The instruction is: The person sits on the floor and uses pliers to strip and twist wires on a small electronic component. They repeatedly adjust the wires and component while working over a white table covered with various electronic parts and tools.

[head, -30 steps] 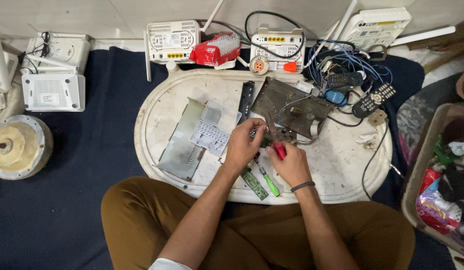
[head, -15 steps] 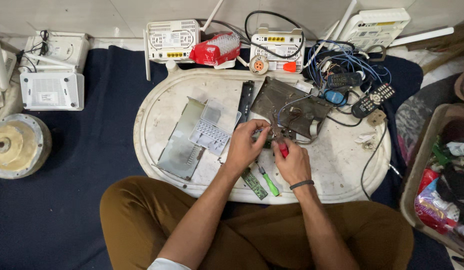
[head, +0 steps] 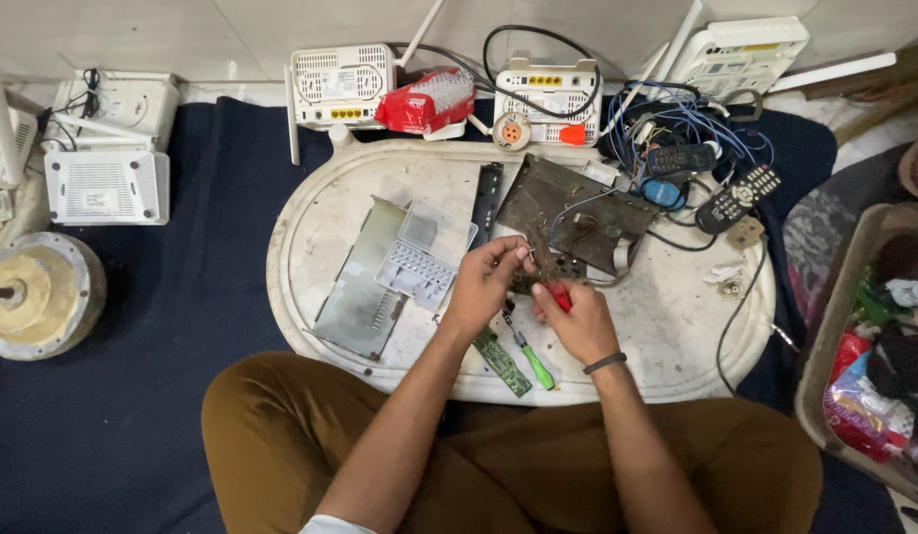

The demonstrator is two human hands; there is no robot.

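Observation:
My left hand [head: 483, 282] pinches a small part at the near edge of a dark brown circuit board [head: 577, 213] lying on a white oval tray [head: 320, 213]. My right hand [head: 577, 321] is closed around a red-handled tool [head: 559, 297] pointed at the same edge of the board. What the fingertips hold is too small to identify. A green-handled screwdriver [head: 531, 361] and a narrow green circuit strip [head: 501, 361] lie on the tray just below my hands.
A clear plastic compartment box [head: 419, 262] rests on a grey metal plate [head: 355, 287] left of my hands. Remote controls [head: 741, 196] and tangled blue wires [head: 676, 129] sit at the tray's right. White routers [head: 340, 84] line the wall. A basket [head: 854, 396] stands at right.
Both hands stay at the board's near edge with only slight shifts; the left hand's fingers have moved a little toward the board.

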